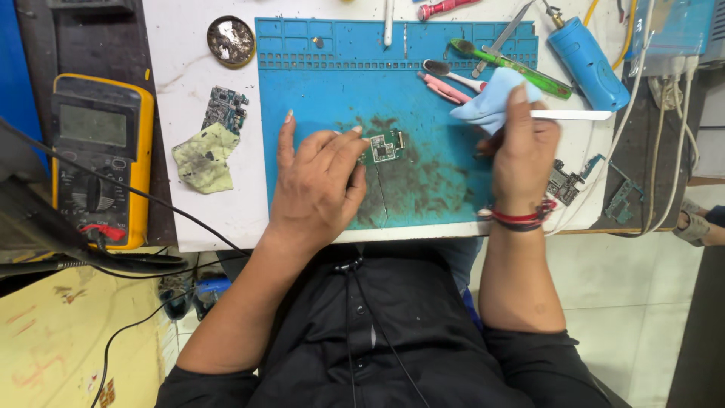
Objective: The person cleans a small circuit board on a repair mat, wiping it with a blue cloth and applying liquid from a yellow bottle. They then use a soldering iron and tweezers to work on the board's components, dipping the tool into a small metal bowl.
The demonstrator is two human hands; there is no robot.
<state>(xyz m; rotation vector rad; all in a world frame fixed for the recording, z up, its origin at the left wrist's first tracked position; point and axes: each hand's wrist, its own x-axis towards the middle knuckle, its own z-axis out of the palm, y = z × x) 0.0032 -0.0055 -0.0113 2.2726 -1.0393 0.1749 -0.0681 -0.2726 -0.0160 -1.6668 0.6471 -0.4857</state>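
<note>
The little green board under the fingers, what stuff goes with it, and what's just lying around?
In use:
left hand pressing the small green circuit board
right hand holding a light blue cloth
blue work mat

Lying about:
yellow multimeter
blue cylinder tool
green toothbrush
spare board
yellowish rag

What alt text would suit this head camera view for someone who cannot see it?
A person's left hand pins a small green circuit board on a stained blue work mat, while the right hand holds a light blue cloth. A yellow multimeter lies to the left.
</note>
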